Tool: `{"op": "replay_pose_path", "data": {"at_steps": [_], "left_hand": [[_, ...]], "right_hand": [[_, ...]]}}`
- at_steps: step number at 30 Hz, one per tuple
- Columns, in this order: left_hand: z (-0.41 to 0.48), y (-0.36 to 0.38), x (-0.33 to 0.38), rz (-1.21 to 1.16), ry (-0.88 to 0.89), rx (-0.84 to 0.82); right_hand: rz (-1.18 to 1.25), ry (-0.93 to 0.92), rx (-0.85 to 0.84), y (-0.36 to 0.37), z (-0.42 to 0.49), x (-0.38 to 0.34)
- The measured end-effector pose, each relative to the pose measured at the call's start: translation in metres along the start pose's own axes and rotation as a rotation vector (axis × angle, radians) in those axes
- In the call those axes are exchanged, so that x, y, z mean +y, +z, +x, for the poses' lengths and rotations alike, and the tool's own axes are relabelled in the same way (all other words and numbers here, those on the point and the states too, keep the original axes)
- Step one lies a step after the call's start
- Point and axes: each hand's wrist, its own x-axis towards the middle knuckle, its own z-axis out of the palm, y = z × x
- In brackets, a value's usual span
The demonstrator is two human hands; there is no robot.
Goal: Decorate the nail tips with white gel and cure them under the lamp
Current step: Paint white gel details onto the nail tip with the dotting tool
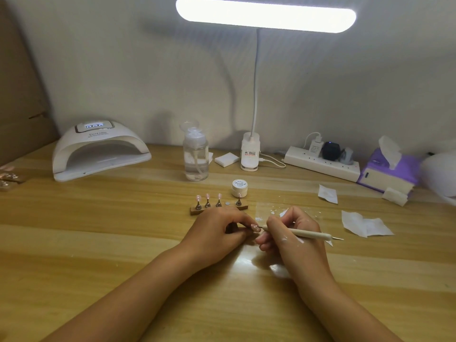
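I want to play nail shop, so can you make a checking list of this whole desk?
Surface: light wooden table, white smears by the right hand.
Job's things: small pinkish nail tip; thin cream dotting pen, point at it; three pink tips on wooden holder strip; small white gel jar, lid on; white dome curing lamp, display lit.
Clutter: clear pump bottle, crumpled white wipes, purple tissue box.
Grippers: left hand pinches the nail tip; right hand grips the pen.
Cables: white power strip, plugs in; white cable to lit white desk lamp.
Surroundings: pale wall, brown cardboard left.
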Motion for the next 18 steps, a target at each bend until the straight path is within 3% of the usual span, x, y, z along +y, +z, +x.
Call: {"op": "replay_pose_path", "data": {"at_steps": [18], "left_hand": [[-0.0005, -0.0004, 0.0012, -0.001, 0.001, 0.012]], "right_hand": [[-0.028, -0.020, -0.042, 0.0007, 0.0011, 0.0038]]}}
